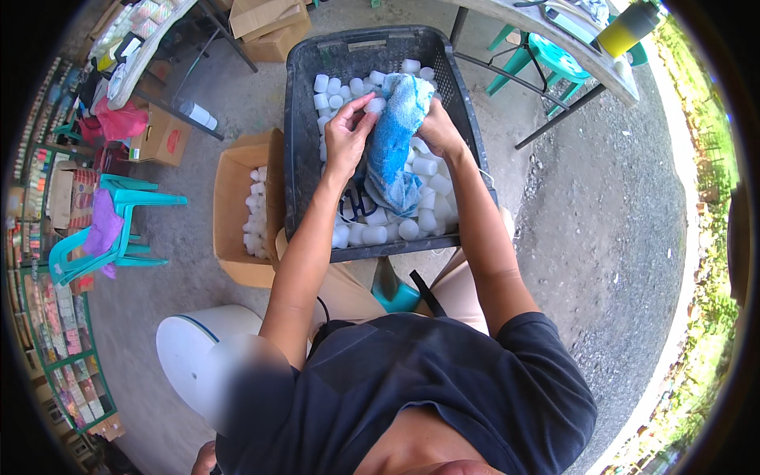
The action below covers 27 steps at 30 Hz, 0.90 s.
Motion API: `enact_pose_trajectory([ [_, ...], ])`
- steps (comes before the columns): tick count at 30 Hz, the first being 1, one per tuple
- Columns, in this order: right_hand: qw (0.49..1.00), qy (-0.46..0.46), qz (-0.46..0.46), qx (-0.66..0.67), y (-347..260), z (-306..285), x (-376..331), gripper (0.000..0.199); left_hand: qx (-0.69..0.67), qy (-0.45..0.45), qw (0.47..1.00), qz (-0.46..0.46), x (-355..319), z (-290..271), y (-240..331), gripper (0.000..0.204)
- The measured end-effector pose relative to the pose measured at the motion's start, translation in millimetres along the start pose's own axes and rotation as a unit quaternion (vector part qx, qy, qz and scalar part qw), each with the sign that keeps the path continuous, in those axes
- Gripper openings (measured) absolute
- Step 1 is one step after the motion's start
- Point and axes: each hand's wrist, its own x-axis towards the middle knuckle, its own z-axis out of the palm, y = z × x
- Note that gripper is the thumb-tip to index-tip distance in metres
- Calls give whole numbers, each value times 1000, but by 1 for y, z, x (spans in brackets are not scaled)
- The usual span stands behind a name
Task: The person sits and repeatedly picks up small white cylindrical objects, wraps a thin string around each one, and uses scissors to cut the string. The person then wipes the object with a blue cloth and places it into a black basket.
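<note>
Head view, left to right: sitting far left, a teal plastic chair (119,226) draped with a purple rag (103,226), beside shelves of small packets. Standing open next, a brown cardboard box (237,214) holding small white plastic caps (257,218). Resting low, a smooth white round tub (194,348). Filling the middle, a dark grey latticed plastic crate (380,55), heaped with the same white caps (423,210), standing on rough grey concrete floor (602,222). Pinching one cap at the fingertips, left hand (347,138) curled narrow against a blue terry towel (393,146). Gripping the towel's far edge above the crate, right hand (438,131) closed. Showing top right, a folding counter (554,39) with a yellow flask (629,28).
</note>
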Motion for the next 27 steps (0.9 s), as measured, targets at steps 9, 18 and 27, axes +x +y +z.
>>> enact_pose_trajectory([
  [9, 971, 47, -196, -125, -7, 15, -3, 25, 130, -18, 979, 154, -2, 8, 4, 38],
  [18, 964, 118, -183, -152, 13, 10, 6, 18, -182, 18, 980, -73, -5, 9, -2, 35],
  [27, 946, -37, -227, -230, 14, 22, -5, 33, 123, 78, 989, 27, 2, -7, -24, 38],
])
